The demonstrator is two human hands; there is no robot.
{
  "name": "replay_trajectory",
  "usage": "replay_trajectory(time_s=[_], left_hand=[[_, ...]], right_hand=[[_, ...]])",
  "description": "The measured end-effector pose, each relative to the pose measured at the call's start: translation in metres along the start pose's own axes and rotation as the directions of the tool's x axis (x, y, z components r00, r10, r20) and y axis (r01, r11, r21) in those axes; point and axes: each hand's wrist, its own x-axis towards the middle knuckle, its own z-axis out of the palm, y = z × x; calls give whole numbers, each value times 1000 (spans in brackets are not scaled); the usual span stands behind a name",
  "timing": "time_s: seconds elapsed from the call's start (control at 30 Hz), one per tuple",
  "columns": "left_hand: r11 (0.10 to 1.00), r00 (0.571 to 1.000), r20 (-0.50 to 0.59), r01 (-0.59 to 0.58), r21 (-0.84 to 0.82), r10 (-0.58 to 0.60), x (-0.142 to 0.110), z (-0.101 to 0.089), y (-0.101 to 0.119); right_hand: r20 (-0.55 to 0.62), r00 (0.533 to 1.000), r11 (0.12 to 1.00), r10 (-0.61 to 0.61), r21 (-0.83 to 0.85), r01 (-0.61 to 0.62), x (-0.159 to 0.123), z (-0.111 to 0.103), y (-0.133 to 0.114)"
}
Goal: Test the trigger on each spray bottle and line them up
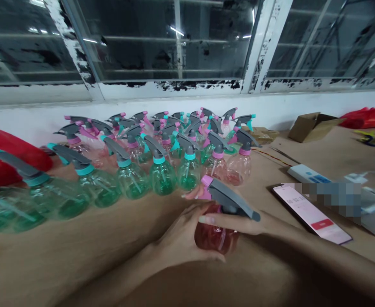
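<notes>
While 2 hands hold it, 1 pink spray bottle (209, 238) is at the near middle.
In the head view, the left hand (183, 232) hugs its round belly from the left, and the right hand (246, 224) holds it near the neck, under the grey spray top (227, 197). I cannot tell if it touches the table (62, 256). It looks like thin, smooth plastic, so it is likely light, a bit squashy and slippery; belly and neck seem best to grab. Green bottles (162, 179) stand farther left.
</notes>
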Motion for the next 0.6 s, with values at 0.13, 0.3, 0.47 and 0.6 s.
replay_trajectory(time_s=[0.13,0.3,0.47,0.6], left_hand=[[999,997,73,-40,31,38,-4,-7,-7],[970,995,92,1,243,-24,-20,-6,-29],[948,996,88,-16,316,-12,-27,1,-45],[940,996,90,-48,339,18,-27,3,-46]], right_hand=[[-68,997,997,-37,-72,32,2,3,2],[-137,991,983,-8,-184,-18,-2,-1,13],[-228,971,970,68,-213,-118,-4,-11,19],[-205,969,965,135,-194,-176,-6,-18,23]])
